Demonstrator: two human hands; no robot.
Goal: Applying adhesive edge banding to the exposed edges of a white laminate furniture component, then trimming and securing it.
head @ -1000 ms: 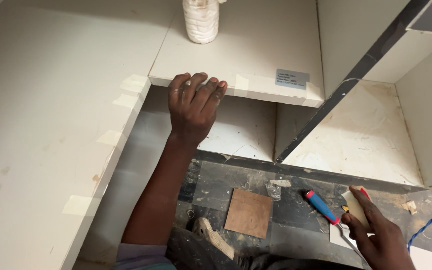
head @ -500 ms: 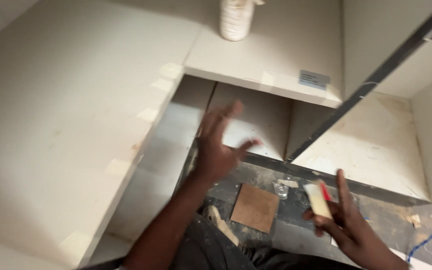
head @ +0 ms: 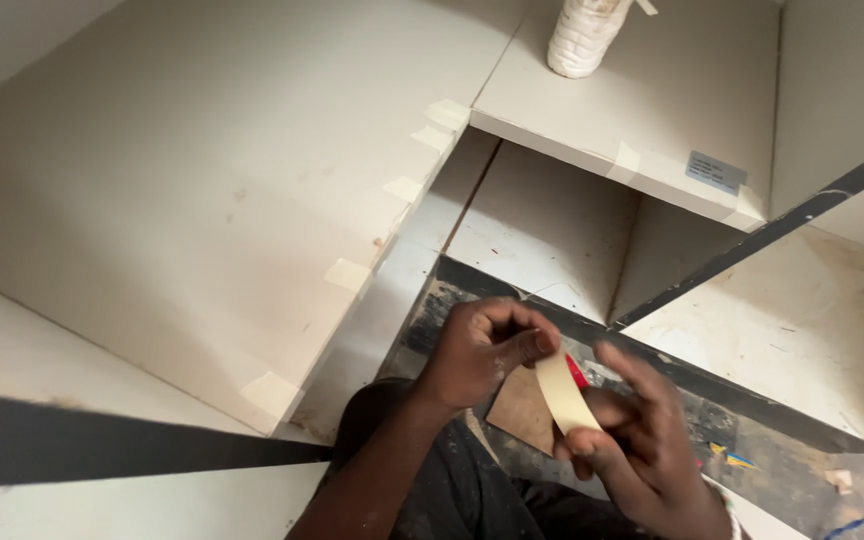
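Head camera looks down at two hands close together over a dark, dirty floor. The left hand [head: 482, 350] is curled almost closed, and its thumb and forefinger pinch the upper end of a strip of cream masking tape [head: 564, 392]. The right hand [head: 642, 440] is half open, fingers spread and a little bent; the tape runs down from the left fingertips into its thumb and forefinger, which hold the roll end. I cannot tell how much of the roll sits in the palm. Just behind the tape, against the right fingers, a small red part [head: 576, 371] shows; what it belongs to is hidden. Below the left fingers, between both hands, a brown square tile piece [head: 522, 410] lies on the floor. Well above the fingertips stands a white shelf board [head: 652, 110] with a white wrapped bottle-like thing [head: 582, 40] on it and a small grey label [head: 716, 172] on its edge. To the left of the left hand, a big white panel [head: 202, 200] carries short tape pieces [head: 348, 274] along its edge.
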